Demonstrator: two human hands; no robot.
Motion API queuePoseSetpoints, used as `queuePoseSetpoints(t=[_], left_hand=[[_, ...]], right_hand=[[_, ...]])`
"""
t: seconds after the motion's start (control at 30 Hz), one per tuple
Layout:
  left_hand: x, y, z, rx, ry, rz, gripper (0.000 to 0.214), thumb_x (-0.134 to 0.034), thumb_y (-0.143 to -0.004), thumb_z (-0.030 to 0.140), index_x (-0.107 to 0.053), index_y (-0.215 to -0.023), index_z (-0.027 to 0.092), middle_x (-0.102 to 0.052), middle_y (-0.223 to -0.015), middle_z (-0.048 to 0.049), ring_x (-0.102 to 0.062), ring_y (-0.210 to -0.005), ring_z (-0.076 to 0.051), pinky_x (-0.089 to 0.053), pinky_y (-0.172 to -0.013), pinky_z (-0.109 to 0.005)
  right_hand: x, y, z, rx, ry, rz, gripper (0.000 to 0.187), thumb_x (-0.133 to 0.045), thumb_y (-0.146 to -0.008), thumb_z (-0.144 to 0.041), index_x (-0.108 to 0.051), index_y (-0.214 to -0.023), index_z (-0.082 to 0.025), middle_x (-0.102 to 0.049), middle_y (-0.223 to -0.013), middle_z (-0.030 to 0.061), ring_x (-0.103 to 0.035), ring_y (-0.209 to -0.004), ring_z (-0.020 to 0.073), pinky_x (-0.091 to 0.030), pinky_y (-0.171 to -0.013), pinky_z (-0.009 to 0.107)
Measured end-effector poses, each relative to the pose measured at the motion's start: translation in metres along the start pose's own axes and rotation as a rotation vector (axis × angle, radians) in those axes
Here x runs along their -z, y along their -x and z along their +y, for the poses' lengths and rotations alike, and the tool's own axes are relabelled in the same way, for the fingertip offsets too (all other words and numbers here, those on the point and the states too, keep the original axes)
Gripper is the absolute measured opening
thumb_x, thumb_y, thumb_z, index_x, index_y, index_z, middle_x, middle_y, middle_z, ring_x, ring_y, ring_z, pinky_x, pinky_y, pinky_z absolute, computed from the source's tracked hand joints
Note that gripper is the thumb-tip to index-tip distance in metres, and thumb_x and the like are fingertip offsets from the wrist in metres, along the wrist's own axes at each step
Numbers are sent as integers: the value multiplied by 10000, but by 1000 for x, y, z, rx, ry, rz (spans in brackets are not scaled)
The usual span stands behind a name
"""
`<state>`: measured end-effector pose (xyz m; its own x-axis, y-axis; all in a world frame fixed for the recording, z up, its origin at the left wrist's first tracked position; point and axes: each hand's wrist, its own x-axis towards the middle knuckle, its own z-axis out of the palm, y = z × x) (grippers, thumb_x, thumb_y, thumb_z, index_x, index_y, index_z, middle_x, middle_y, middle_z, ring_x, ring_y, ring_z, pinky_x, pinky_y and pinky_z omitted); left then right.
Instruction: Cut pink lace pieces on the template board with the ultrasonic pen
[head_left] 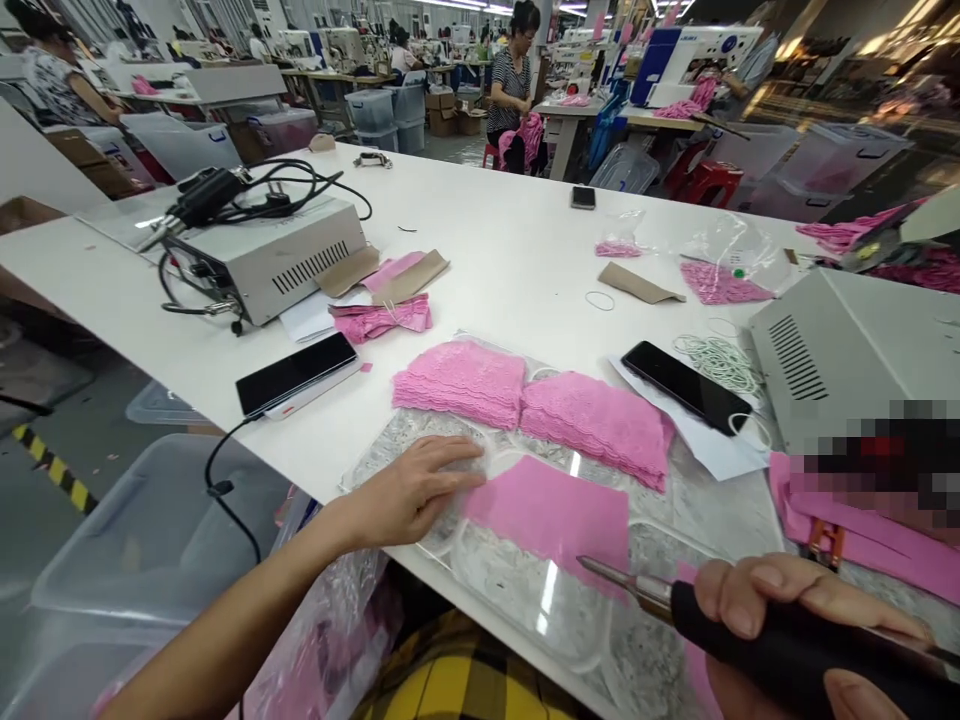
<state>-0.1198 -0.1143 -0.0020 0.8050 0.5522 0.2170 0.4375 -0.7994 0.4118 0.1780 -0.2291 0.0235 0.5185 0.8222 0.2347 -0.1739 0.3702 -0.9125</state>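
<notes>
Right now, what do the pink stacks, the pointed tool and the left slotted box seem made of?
Pink stacks: probably fabric, matte, with thin layers and wavy edges. Pointed tool: shiny, seemingly metal shaft; dull black handle, perhaps plastic or rubber. Slotted box: likely painted metal, with smooth grey panels and vents.

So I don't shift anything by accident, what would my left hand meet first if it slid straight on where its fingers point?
Your left hand would most likely meet the flat pink piece first; its left end lies right there, though I can't tell whether you already touch it.
</notes>
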Motion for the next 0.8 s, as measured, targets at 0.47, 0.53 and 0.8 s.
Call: queuePoseSetpoints(t=[0.47,0.53,0.8], left_hand=[[-9,8,-16,-55,-10,-42,614,-417,-742,-64,-703,-1175,265,-540,-1446,-17,-407,-1413,-239,-423,-1089,-417],[-9,8,-17,-71,-10,-38,603,-417,-742,-63,-715,-1151,265,-542,-1445,-18,-405,-1413,-244,-420,-1086,-418],[-9,8,-17,-93,-1,-52,588,-426,-740,-64,-730,-1115,274,-520,-1466,-10,-365,-1438,-240,-385,-1106,-410]], right_hand=[[-90,5,28,21,-74,-344,130,-646,-823,-293,-604,-923,-221,-544,-816,5,-544,-636,126,-532,-588,320],[-95,6,31,27,-71,-373,117,-632,-828,-276,-597,-924,-218,-543,-809,2,-542,-647,125,-530,-589,312],[-95,5,33,24,-67,-357,126,-644,-823,-277,-596,-918,-210,-530,-821,-2,-530,-633,116,-500,-572,307]])
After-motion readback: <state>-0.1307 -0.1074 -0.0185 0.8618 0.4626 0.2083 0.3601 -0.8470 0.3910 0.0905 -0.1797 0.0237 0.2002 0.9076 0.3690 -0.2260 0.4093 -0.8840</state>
